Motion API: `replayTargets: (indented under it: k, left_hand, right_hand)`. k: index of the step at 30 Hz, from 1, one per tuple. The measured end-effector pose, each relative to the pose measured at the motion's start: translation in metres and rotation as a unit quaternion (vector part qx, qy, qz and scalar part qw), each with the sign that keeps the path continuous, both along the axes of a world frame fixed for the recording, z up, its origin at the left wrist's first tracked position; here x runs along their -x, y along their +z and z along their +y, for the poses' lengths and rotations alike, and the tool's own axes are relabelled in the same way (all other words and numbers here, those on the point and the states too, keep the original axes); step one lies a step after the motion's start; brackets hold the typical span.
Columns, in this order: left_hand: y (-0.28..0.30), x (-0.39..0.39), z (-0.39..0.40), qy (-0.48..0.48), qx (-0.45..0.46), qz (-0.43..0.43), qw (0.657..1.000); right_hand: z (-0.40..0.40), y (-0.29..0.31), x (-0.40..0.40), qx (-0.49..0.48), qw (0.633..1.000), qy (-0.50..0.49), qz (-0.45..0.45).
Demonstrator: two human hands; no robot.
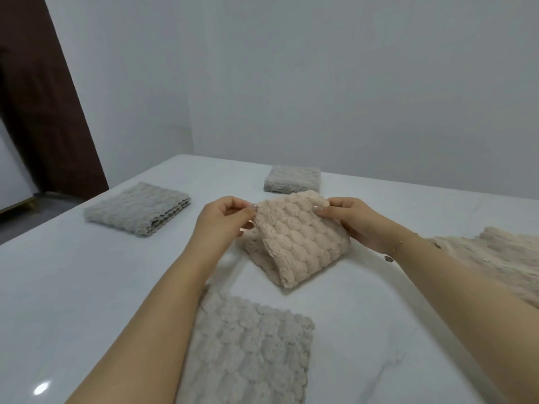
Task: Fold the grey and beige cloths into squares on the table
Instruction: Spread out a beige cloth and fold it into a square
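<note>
At ten o'clock, one grey cloth (137, 209) lies folded. Centre table (58, 272), your left hand (224, 218) and right hand (354, 221) pinch the half-folded beige cloth (300, 240) by its top corners. At three o'clock, another beige cloth (501, 258) waits unfolded.

Your beige cloth (294, 237) stands half-folded at table centre; folded grey cloths lie at ten o'clock (137, 208) and twelve (292, 179), another flat at six (250, 351).
</note>
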State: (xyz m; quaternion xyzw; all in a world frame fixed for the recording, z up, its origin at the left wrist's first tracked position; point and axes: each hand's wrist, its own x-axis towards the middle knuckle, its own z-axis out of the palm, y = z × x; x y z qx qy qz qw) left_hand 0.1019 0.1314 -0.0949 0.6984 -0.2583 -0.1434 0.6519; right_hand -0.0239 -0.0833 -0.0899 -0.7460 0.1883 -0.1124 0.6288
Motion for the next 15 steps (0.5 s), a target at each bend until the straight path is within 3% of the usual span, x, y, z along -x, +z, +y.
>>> replayTargets:
  k: [6,15]
  left_hand:
    - [-0.023,-0.015,-0.003,0.069,-0.092,-0.038,0.993]
    - [-0.037,-0.022,-0.008,0.091,-0.141,-0.090,0.982]
  right_hand:
    - [0.005,-0.015,-0.017,0.014,0.998,-0.047,0.026]
    - [0.009,-0.025,-0.022,0.091,0.992,-0.085,0.013]
